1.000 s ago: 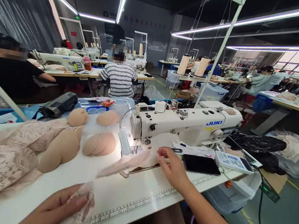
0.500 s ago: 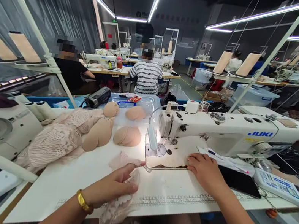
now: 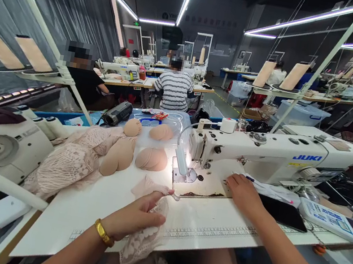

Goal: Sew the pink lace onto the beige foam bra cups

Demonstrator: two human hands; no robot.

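My left hand (image 3: 142, 217) is closed on a piece of pale pink lace fabric (image 3: 139, 246), which hangs over the table's front edge. Part of the fabric lies on the table past my fingers, left of the needle plate (image 3: 185, 176). On the bed of the white sewing machine (image 3: 275, 151), my right hand (image 3: 243, 191) has its fingers drawn together and pointing down; what they hold, if anything, is hidden. Just beyond that hand lies a dark-tipped pen (image 3: 250, 178) beside white items. A black phone (image 3: 280, 212) rests right of my wrist.
Beige moulded cups (image 3: 151, 159) lie in stacks left of the needle, beside a heap of lace pieces (image 3: 66, 167). A small lamp (image 3: 181, 161) hangs by the needle. A calculator (image 3: 334, 221) lies at right. Two co-workers sit ahead, one in a striped shirt (image 3: 172, 89).
My right hand has shifted slightly right and away from me on the machine bed, and its fingers have drawn together. My left hand keeps the lace in about the same place.
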